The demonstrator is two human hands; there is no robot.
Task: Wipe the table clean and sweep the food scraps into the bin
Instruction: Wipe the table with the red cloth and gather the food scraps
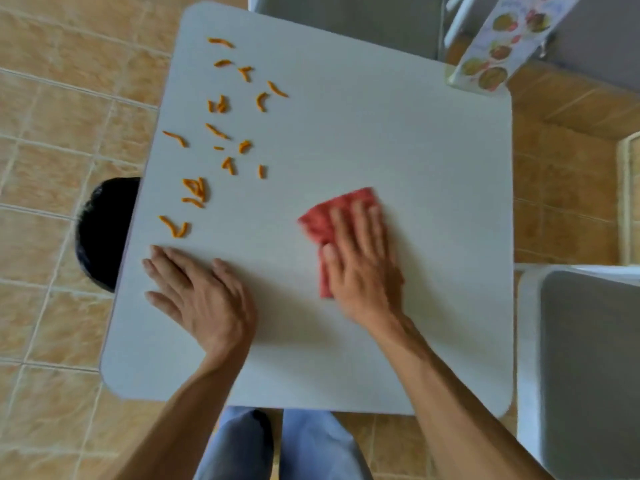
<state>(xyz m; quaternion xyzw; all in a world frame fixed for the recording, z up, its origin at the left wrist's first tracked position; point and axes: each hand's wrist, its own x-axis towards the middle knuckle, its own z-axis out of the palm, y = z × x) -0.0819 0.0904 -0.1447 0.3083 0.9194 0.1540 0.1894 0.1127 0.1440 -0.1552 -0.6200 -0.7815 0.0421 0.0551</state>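
I see the right hand (360,261) pressed flat on a red cloth (332,223), fingers spread and straight, not curled around it — the cloth lies near the middle of the grey table (433,202), its long axis running from the near edge toward the far right. The left hand (201,296) rests palm down on the table's near-left part, fingers extended, gripping nothing. Orange food scraps (221,133) — thin curved sticks pointing every way — lie scattered along the left side. A black bin (104,233) sits on the floor, partly hidden under the left edge.
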